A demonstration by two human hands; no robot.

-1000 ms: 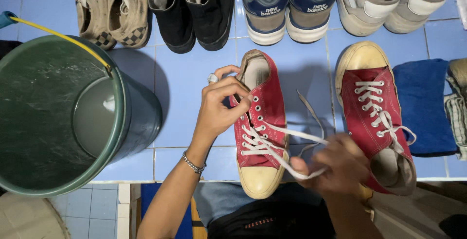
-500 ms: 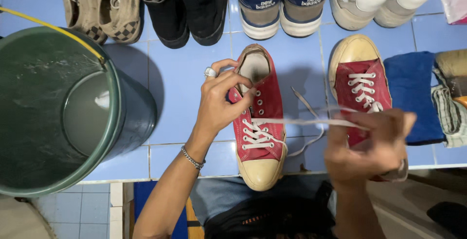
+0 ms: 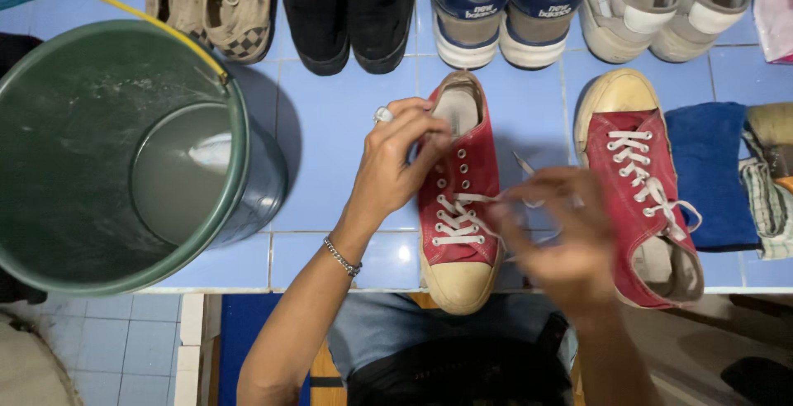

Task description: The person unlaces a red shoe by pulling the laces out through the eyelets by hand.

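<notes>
Red low-top sneaker [image 3: 459, 199] lies on the blue tiled ledge [image 3: 339, 133], toe toward the person, just right of the green bucket [image 3: 124, 158]. Left hand [image 3: 396, 162] pinches the sneaker's upper near the top eyelets, fingers closed on the canvas. Right hand [image 3: 562, 241], blurred, grips the white shoelace [image 3: 487, 201] drawn taut to the sneaker's right. Lower eyelets are laced, upper ones bare: lacing appears about half done. Judged next: lace end must meet the next open eyelet. Second red sneaker [image 3: 644, 199] sits further right, laced.
</notes>
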